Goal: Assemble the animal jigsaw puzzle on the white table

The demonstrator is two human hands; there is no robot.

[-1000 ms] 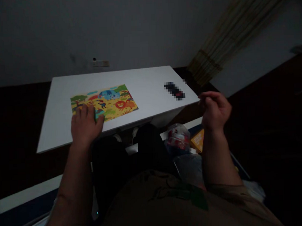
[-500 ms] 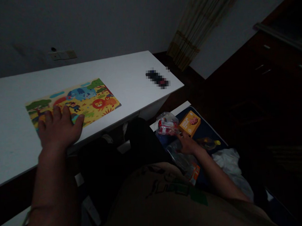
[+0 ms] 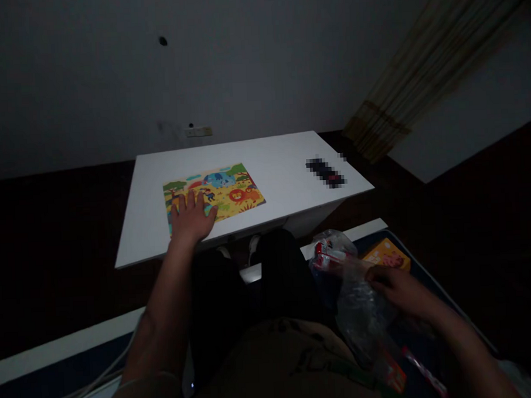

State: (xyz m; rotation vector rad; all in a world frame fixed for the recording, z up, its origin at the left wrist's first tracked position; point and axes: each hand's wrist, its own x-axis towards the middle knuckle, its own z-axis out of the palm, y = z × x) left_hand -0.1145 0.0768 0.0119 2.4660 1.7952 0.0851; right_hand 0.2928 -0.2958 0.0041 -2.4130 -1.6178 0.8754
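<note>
Left hand (image 3: 192, 215) lies spread flat, fingers fanned, across the near edge of a children's picture puzzle (image 3: 234, 188) printed with a lion and elephants. Its weight looks meant to keep the board from sliding on the smooth top. That puzzle sits on a white table (image 3: 285, 154), left of the table's middle and close to its front edge. Right hand (image 3: 395, 290) is well off the table, below its right end, fingers curled and pressed together on a crumpled clear plastic bag (image 3: 361, 312), gathering a fold of it rather than pinching one corner.

Just beyond the bag, below the same end of the table, lie a red-and-white packet (image 3: 329, 255) and an orange box (image 3: 386, 255) with a pig on it, both within easy reach of that hand. A dark object (image 3: 326, 173), too blurred to identify, rests on the table's right end. A wall switch plate (image 3: 198, 131) sits behind the table, a striped curtain (image 3: 436, 68) hangs past its far right corner, and dark flooring surrounds it.
</note>
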